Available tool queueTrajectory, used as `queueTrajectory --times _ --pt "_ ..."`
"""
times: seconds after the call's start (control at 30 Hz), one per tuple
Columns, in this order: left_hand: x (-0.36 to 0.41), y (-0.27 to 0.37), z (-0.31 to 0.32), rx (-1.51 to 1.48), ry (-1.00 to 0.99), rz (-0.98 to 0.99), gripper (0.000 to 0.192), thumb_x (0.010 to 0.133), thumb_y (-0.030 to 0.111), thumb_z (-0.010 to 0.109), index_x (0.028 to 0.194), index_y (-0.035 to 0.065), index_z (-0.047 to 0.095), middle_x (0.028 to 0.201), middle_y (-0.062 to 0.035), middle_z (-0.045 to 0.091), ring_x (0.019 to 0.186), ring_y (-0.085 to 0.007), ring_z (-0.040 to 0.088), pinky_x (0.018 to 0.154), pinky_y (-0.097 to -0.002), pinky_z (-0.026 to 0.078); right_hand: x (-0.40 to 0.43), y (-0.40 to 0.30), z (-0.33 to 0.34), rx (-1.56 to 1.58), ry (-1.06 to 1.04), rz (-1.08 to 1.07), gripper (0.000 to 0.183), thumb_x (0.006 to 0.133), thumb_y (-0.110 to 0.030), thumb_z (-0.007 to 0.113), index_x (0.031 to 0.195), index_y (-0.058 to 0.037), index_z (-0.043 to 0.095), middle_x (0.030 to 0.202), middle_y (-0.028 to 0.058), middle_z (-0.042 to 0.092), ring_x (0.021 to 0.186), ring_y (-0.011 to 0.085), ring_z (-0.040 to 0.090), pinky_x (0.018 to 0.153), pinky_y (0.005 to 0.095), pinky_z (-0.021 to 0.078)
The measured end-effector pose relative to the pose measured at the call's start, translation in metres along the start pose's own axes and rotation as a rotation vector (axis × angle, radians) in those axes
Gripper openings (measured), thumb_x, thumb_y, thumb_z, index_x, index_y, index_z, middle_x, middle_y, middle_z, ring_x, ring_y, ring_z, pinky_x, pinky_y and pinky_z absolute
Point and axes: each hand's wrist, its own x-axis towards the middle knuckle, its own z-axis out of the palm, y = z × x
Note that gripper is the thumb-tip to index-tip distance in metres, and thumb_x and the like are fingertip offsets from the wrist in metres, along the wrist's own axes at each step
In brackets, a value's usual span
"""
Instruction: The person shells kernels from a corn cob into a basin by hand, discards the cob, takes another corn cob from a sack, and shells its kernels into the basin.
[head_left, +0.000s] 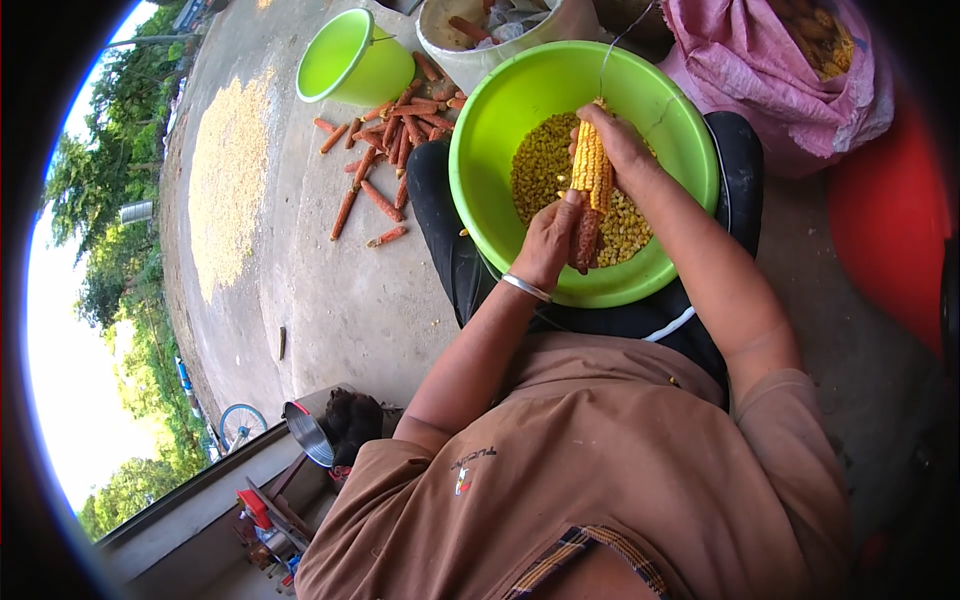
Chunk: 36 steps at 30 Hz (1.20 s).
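Note:
A partly shelled ear of corn (592, 169) is held over a lime-green plastic basin (487, 217) on my lap. Yellow kernels still cover its upper part, while the lower end is bare reddish cob. My right hand (616, 142) grips the ear near its top, the thumb lying across it. Lower down, my left hand (546, 236) holds it beside the bare section, with the thumb at the edge of the kernels. A few kernels show next to the left thumb. Loose corn kernels (541, 161) cover the basin's bottom beneath both hands.
Bare cobs (405, 124) lie on the concrete floor at left, near a green bucket (382, 71). Behind the basin stands a white bucket (480, 64); a pink woven sack (787, 97) holds more ears. Kernels (229, 180) are spread farther left. A metal bucket (311, 431) lies tipped.

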Motion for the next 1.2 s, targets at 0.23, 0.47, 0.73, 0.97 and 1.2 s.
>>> queueTrajectory --times 0.23,0.47,0.73,0.97,1.2 --pt "-0.004 0.007 0.008 -0.313 0.008 -0.128 0.045 0.098 0.041 0.042 0.110 -0.0018 0.048 0.076 -0.0090 0.060 0.057 -0.0138 0.056 0.048 -0.0272 0.046 -0.002 0.001 0.005 -0.088 0.149 -0.120 0.025 0.083 -0.022 0.062 0.099 -0.0045 0.052 0.072 0.0067 0.059 0.054 0.0170 0.059 0.049 0.0287 0.0505" --pt "0.001 -0.001 0.008 0.191 0.119 0.046 0.043 0.095 0.046 0.046 0.078 0.0067 0.044 0.059 -0.0035 0.044 0.038 -0.0122 0.041 0.033 -0.0259 0.031 0.015 0.017 -0.006 -0.217 0.139 -0.248 0.031 0.082 -0.016 0.062 0.106 -0.0022 0.048 0.073 0.0083 0.058 0.054 0.0171 0.059 0.049 0.0285 0.0501" --pt "0.000 -0.003 -0.003 -0.155 0.058 -0.037 0.044 0.096 0.049 0.041 0.077 0.0094 0.043 0.058 -0.0042 0.043 0.037 -0.0133 0.037 0.033 -0.0261 0.029 -0.007 -0.001 0.009 0.091 0.060 -0.103 0.026 0.083 -0.019 0.062 0.101 -0.0039 0.050 0.076 0.0087 0.059 0.057 0.0182 0.060 0.050 0.0294 0.0516" --pt "0.002 -0.006 0.009 0.354 0.156 -0.022 0.055 0.093 0.056 0.038 0.085 0.0023 0.045 0.056 -0.0058 0.048 0.038 -0.0144 0.048 0.035 -0.0275 0.039 -0.005 0.001 0.006 0.022 0.082 -0.117 0.026 0.086 -0.022 0.061 0.102 -0.0050 0.050 0.074 0.0084 0.058 0.056 0.0182 0.060 0.050 0.0303 0.0519" --pt "0.002 -0.008 -0.005 0.149 -0.060 -0.021 0.061 0.095 0.058 0.028 0.081 0.0014 0.046 0.053 -0.0090 0.050 0.037 -0.0178 0.049 0.034 -0.0280 0.039 -0.004 0.003 0.007 -0.024 0.150 -0.085 0.027 0.085 -0.021 0.061 0.102 -0.0032 0.050 0.074 0.0085 0.058 0.056 0.0185 0.060 0.050 0.0304 0.0514"
